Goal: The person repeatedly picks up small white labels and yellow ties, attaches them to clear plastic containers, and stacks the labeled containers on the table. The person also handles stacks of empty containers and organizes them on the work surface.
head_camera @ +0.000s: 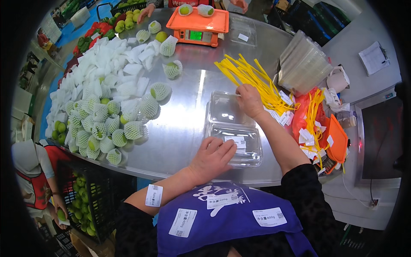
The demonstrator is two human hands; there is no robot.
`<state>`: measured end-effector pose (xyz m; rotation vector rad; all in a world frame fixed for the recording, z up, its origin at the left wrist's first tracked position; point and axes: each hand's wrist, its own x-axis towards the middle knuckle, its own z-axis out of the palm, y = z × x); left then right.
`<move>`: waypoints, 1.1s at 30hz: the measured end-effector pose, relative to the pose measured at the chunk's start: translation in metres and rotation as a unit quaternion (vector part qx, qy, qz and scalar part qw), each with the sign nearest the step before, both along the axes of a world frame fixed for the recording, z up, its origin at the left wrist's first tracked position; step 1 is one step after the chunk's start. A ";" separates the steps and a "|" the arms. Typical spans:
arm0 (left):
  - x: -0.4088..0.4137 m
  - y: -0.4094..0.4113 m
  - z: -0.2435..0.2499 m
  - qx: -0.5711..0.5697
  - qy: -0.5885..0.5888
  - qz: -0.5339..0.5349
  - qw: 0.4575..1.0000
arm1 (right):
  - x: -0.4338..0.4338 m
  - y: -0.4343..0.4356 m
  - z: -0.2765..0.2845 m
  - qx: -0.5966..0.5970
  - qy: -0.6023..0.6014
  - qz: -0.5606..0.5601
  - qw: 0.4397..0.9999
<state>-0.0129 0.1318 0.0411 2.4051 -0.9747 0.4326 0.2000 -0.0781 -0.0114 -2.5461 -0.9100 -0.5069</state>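
Observation:
An opened clear plastic clamshell box [224,110] lies flat on the metal table before me, its two halves one above the other. My right hand [249,101] pinches the upper half at its right edge. Over the lower half rests my left hand [213,155], fingers spread, fingertips on a white printed label [239,142]. Whether the label is stuck down cannot be told. Yellow strips [253,77] with white tags lie just beyond my right hand. More labels stick to my left forearm and purple apron [231,221].
Fruit in foam nets [102,128] and loose white foam nets [106,57] cover the table's left side. An orange scale [197,25] holds two netted fruits. Clear boxes [303,64] stand stacked right. Another person's hand [146,13] reaches green fruit; a co-worker [37,180] is lower left.

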 end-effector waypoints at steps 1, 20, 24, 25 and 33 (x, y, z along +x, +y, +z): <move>0.000 0.000 0.001 -0.001 0.004 -0.001 1.000 | 0.000 -0.001 0.000 -0.003 -0.004 0.008 1.000; -0.001 0.000 0.004 -0.019 0.024 0.002 1.000 | 0.004 -0.010 0.059 -0.084 0.062 0.081 0.991; -0.001 0.001 0.003 -0.025 0.021 -0.003 0.999 | -0.012 -0.002 0.074 -0.059 -0.003 0.080 0.995; -0.002 0.001 0.003 -0.024 0.022 -0.007 0.999 | -0.012 -0.002 0.073 -0.060 -0.032 0.090 0.994; -0.007 0.001 0.003 -0.021 0.015 -0.014 1.000 | -0.013 -0.002 0.056 -0.130 -0.069 0.020 0.989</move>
